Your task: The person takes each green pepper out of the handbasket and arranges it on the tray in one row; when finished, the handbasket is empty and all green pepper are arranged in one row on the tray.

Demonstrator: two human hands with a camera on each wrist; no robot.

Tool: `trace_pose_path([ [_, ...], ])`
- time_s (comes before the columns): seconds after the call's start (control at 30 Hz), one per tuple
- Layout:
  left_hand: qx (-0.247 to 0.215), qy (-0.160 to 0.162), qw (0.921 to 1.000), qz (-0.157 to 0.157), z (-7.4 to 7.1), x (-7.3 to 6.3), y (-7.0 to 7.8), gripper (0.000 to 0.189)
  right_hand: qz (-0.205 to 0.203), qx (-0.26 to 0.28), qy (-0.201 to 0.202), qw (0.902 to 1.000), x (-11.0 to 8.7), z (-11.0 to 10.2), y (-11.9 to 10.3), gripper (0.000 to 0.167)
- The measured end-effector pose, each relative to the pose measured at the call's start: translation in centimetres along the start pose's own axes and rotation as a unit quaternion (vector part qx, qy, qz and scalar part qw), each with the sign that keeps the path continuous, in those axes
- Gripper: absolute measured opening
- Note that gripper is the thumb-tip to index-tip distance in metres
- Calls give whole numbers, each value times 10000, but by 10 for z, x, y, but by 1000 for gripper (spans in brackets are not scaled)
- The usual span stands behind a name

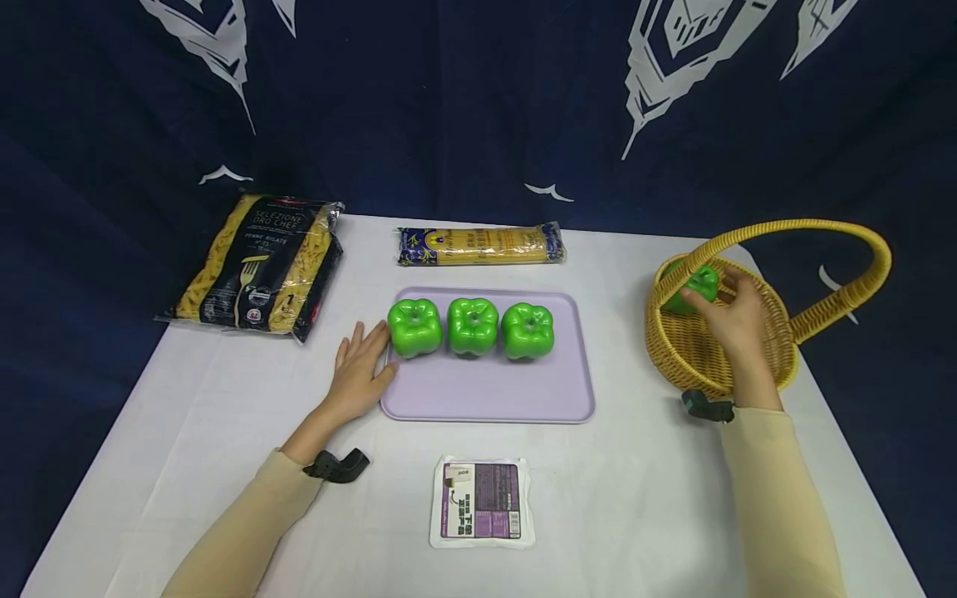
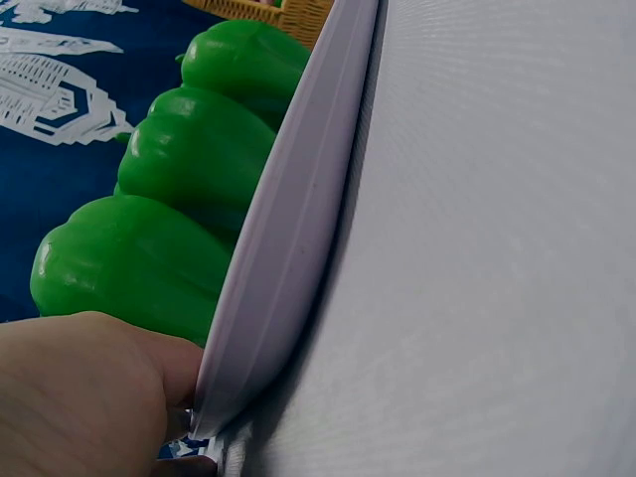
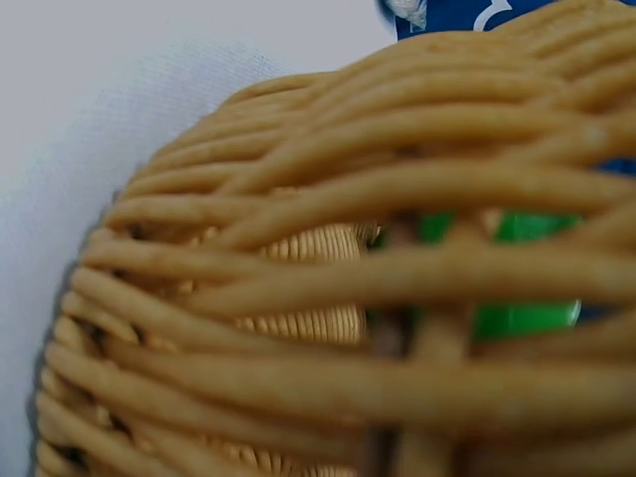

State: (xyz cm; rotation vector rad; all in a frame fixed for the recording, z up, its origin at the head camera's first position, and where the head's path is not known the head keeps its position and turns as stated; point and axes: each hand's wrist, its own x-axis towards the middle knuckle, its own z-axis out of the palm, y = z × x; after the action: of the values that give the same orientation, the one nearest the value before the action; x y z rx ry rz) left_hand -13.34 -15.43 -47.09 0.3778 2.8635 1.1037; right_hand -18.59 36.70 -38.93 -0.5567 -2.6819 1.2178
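Note:
My right hand (image 1: 736, 320) reaches into the yellow wicker basket (image 1: 658, 353) and holds a green bell pepper (image 1: 700, 286) there. In the right wrist view the basket's weave (image 3: 477, 278) fills the picture, with bits of green showing through its gaps. At the left end of the lilac tray (image 1: 489, 394), my left hand (image 1: 355, 378) rests with its fingers stretched out and its thumb at the rim. Three more green bell peppers stand in a row on the tray: a left one (image 1: 414, 328), a middle one (image 1: 473, 326) and a right one (image 1: 527, 330).
A bag of penne (image 1: 257, 266) lies at the back left. Behind the tray is a long pack of pasta (image 1: 486, 246). A flat white-and-purple packet (image 1: 482, 502) lies in front of the tray. The basket's tall handle (image 1: 807, 226) arches up to the right.

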Motion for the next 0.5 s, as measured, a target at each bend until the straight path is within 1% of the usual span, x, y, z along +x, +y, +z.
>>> trace_pose_path([
  [0.27,-3,-3,10000,-17,0,0,0,64,-72,-32,-22,10000,4,4,2,89],
  [0.5,-25,-13,10000,-24,-1,0,1,64,-98,-81,-61,9999,6,7,5,89],
])
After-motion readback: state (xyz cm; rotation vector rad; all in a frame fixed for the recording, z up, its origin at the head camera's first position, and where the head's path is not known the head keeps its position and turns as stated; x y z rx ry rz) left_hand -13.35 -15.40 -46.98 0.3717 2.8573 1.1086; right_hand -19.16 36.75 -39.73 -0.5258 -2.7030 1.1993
